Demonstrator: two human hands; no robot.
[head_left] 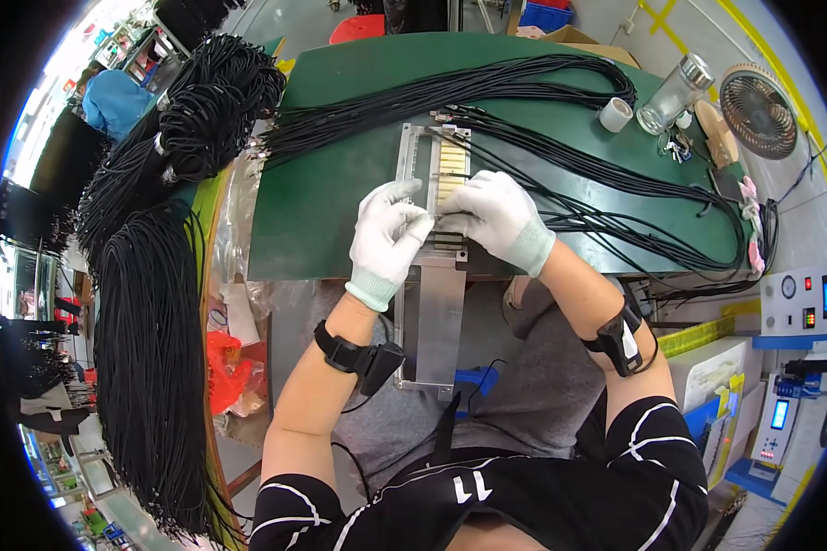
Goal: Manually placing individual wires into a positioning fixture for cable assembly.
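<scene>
Workshop clutter rings my curved green surface. Black cable bundles lie stretched across it, presumably to keep the strands untangled. The metal fixture overhangs the front edge toward my lap, probably for easy reach. Over it my gloved hands meet, left and right, fingers bent close together; I cannot tell whether they grip the thin cables running beneath the right.
</scene>
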